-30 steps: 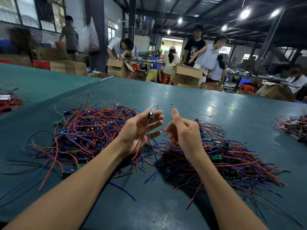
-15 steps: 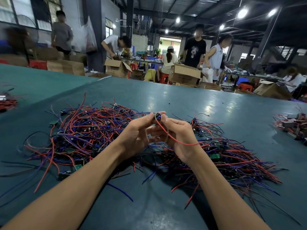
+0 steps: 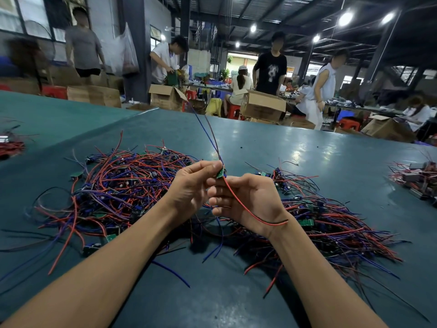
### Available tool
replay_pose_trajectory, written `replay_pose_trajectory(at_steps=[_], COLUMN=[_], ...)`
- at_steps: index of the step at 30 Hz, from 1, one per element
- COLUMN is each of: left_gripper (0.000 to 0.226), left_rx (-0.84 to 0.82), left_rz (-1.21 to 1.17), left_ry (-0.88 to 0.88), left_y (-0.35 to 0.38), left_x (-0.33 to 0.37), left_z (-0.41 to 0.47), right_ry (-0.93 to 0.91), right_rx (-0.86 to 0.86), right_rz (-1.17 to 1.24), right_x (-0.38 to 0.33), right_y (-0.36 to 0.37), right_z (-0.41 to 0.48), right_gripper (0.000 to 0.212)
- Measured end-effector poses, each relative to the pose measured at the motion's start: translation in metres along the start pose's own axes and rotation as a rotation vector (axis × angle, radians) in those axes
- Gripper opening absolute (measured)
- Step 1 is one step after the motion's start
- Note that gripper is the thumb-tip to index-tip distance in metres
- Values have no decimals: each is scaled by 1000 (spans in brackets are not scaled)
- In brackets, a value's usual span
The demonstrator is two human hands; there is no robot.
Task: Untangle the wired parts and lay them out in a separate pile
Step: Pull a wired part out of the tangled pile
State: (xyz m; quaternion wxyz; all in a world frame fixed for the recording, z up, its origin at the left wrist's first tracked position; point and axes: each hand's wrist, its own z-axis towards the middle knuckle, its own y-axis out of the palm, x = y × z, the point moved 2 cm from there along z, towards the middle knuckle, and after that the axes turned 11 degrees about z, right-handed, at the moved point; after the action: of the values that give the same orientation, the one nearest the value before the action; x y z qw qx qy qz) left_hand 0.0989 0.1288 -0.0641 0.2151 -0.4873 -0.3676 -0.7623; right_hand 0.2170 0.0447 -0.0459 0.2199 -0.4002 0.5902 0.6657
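Wired part (image 3: 220,173) in left hand (image 3: 189,188)

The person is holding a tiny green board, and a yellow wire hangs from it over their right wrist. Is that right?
Almost. The wire is red, not yellow. In the head view the left hand pinches the tiny green board, and the red wire hangs from it over the right wrist.

Factory floor: workers (image 3: 270,67), cardboard boxes (image 3: 263,106), wire piles (image 3: 123,185), steel roof.
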Motion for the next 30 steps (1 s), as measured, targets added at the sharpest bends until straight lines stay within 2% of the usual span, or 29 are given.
replay_pose_trajectory(at_steps=[9, 13, 19, 23, 30], left_gripper=[14, 7, 19, 38, 38], left_rx=[8, 22, -17, -40, -27], left_rz=[-8, -41, -28, -24, -92], left_ry=[34, 39, 24, -18, -34], left_y=[-2, -4, -4, -4, -4], left_x=[-1, -1, -1, -2, -2], left_z=[2, 3, 4, 4, 4], right_ry=[-15, -49, -82, -81, -160], right_rx=[35, 108, 199, 241, 343], right_rz=[-35, -7, -42, -91, -190], right_x=[1, 1, 0, -1, -9], right_y=[4, 5, 5, 3, 8], right_z=[-1, 0, 0, 1, -2], right_gripper=[35, 29, 17, 11, 10])
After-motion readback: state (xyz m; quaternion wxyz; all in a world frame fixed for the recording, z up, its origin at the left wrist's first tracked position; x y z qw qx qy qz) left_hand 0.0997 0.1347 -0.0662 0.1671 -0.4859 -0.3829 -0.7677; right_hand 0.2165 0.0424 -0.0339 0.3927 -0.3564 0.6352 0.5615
